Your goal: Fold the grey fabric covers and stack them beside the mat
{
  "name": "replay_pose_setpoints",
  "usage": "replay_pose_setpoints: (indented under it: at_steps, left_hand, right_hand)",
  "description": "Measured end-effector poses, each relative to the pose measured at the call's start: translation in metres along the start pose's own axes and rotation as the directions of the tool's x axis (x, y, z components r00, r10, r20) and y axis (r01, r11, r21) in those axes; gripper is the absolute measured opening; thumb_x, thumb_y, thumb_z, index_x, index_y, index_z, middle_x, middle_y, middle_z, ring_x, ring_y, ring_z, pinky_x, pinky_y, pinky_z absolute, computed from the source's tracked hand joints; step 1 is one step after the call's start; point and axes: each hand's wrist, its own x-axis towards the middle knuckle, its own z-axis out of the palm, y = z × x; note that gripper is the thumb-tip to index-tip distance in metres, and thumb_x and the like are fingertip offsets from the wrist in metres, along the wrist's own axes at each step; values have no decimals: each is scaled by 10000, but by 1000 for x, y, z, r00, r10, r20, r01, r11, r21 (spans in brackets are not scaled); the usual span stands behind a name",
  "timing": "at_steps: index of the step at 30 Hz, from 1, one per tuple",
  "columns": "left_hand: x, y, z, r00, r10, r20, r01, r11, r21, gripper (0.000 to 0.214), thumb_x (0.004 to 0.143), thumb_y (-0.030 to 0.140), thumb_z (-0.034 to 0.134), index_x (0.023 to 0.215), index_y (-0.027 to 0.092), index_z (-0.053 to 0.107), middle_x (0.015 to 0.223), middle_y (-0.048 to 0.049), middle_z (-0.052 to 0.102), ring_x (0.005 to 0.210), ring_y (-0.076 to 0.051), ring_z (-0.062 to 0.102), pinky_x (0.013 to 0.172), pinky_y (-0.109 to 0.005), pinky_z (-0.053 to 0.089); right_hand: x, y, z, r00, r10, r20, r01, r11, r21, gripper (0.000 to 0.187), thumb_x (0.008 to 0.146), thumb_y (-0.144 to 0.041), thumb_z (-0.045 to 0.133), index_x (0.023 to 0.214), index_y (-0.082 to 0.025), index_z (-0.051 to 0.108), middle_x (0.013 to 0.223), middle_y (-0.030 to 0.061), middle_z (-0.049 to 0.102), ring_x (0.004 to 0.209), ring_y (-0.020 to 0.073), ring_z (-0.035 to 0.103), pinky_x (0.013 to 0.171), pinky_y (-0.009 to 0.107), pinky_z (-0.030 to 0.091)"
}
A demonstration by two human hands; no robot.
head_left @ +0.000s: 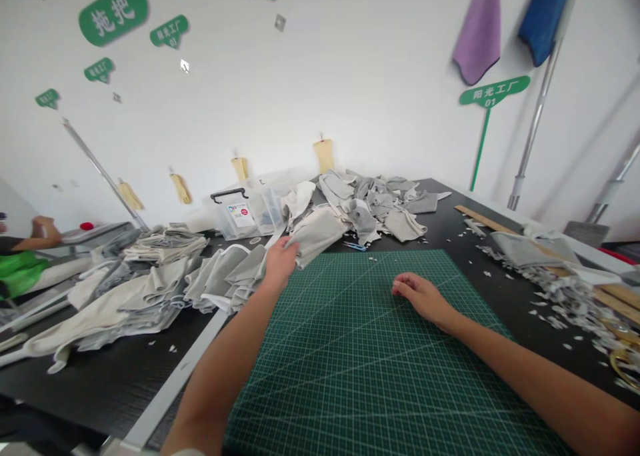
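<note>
My left hand (281, 263) is closed on the edge of a light grey cloth piece (320, 235), which is lifted at the far left corner of a green cutting mat (350, 349). Over the mat's right half is my right hand (417, 296), its fingers curled in loosely and nothing visible in them. Behind the held cloth lies a heap of crumpled grey cloth pieces (380, 199). Small blue-handled snips (355, 246) rest just past the mat's far edge. A row of folded grey cloths (225, 273) lies left of my left hand.
A clear plastic box (245, 216) with a black handle stands behind my left hand. More stacked cloths (145, 289) spread leftward. On the right are wooden strips (487, 220), scattered scraps (565, 296) and gold-ringed scissors (625, 363). Another person's arm (30, 239) shows far left.
</note>
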Motion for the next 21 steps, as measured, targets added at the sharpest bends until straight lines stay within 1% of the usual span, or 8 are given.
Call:
replay_pose_setpoints:
  at_steps: [2, 4, 7, 9, 11, 14, 18, 21]
  left_hand:
    - [16, -17, -29, 987, -95, -133, 103, 993, 55, 365, 697, 329, 535, 983, 128, 637, 792, -42, 651, 710, -172, 566, 638, -254, 434]
    - [25, -37, -59, 964, -172, -205, 195, 976, 98, 378, 675, 311, 546, 991, 117, 623, 770, -55, 639, 697, -185, 559, 612, -271, 432]
    - [22, -70, -97, 917, -321, -236, 359, 923, 141, 263, 606, 239, 580, 838, 130, 637, 620, -37, 584, 629, -200, 552, 554, -298, 434]
    - [16, -91, -114, 878, -408, -249, 452, 878, 156, 147, 551, 184, 602, 692, 148, 621, 535, -28, 528, 609, -217, 546, 531, -317, 438]
    - [13, -109, -123, 839, -478, -261, 521, 843, 131, 103, 537, 171, 613, 638, 163, 600, 531, -29, 519, 606, -224, 548, 511, -326, 450]
    - [19, -129, -128, 781, -563, -271, 593, 805, 35, 149, 562, 221, 635, 697, 170, 597, 595, -27, 552, 579, -201, 557, 489, -320, 471]
    - [31, -143, -129, 701, -655, -281, 656, 747, -105, 260, 631, 316, 617, 838, 161, 587, 601, -12, 560, 474, -157, 535, 445, -295, 457]
    - [35, -148, -129, 663, -690, -290, 671, 720, -179, 269, 660, 322, 603, 873, 160, 576, 579, 5, 548, 418, -130, 504, 422, -267, 432]
  right_hand:
    - [0, 0, 0, 1000, -11, 1, 11, 1000, -16, 250, 765, -410, 544, 842, -183, 616, 734, 21, 651, 691, 172, 584, 686, 317, 442]
    - [0, 0, 0, 1000, -9, 7, 9, 1000, -22, 236, 768, -394, 537, 849, -185, 609, 734, 18, 652, 688, 170, 584, 685, 312, 437]
    - [0, 2, 0, 1000, 5, 22, -4, 999, -49, 219, 777, -377, 528, 865, -189, 595, 755, 19, 653, 702, 172, 589, 676, 307, 432]
    - [0, 3, 0, 1000, 10, 29, -8, 997, -72, 211, 782, -371, 525, 875, -193, 587, 767, 19, 651, 713, 173, 590, 669, 301, 432]
    - [1, 4, 0, 999, 11, 37, -8, 996, -91, 208, 786, -370, 521, 882, -196, 581, 770, 17, 648, 716, 171, 591, 663, 293, 432]
    - [2, 6, 0, 999, 9, 43, -4, 994, -110, 200, 791, -365, 513, 880, -197, 574, 773, 17, 647, 716, 166, 591, 660, 283, 434]
    - [3, 9, -1, 999, -1, 46, 6, 993, -119, 184, 794, -361, 510, 870, -205, 572, 786, 15, 649, 727, 163, 592, 678, 282, 438]
    - [3, 11, 0, 999, 7, 47, -3, 995, -96, 189, 794, -368, 512, 881, -210, 570, 782, 12, 650, 726, 164, 593, 675, 285, 441]
